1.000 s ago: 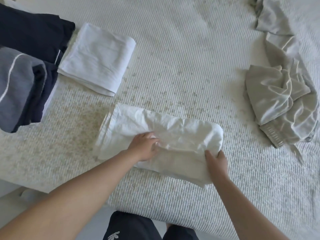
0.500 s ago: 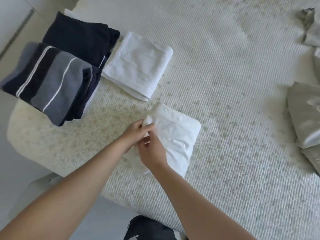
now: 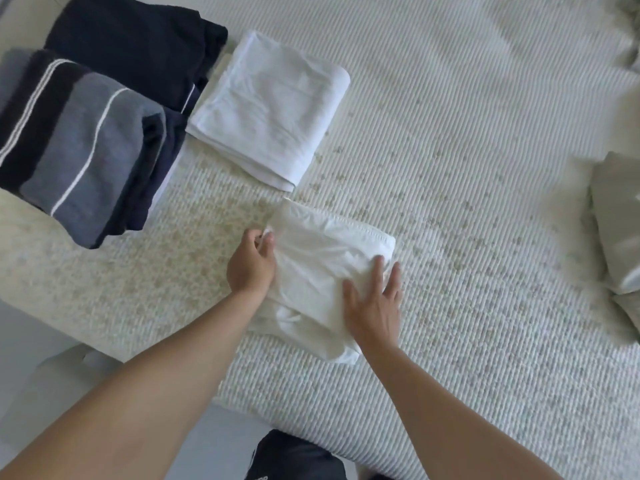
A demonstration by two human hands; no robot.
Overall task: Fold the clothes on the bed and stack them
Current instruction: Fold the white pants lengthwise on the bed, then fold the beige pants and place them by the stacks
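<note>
The white garment [image 3: 329, 271] lies folded to a small packet on the bed [image 3: 467, 133], near its front edge, just below the folded white cloth [image 3: 270, 109]. The step in hand looks like the last pressing of the fold; to do it well, the palm should sweep from the middle outward so the loose layers at the near edge lie flat, while the other side is kept from sliding. The right hand [image 3: 375, 303] rests flat on the packet's right part, fingers straight and spread, gripping nothing. The left hand [image 3: 251, 266] has curled fingers pinching the packet's left edge. The dark striped stack [image 3: 86, 143] lies at the left, apart from it, and the grey clothes [image 3: 616, 223] wait unfolded at the right.
</note>
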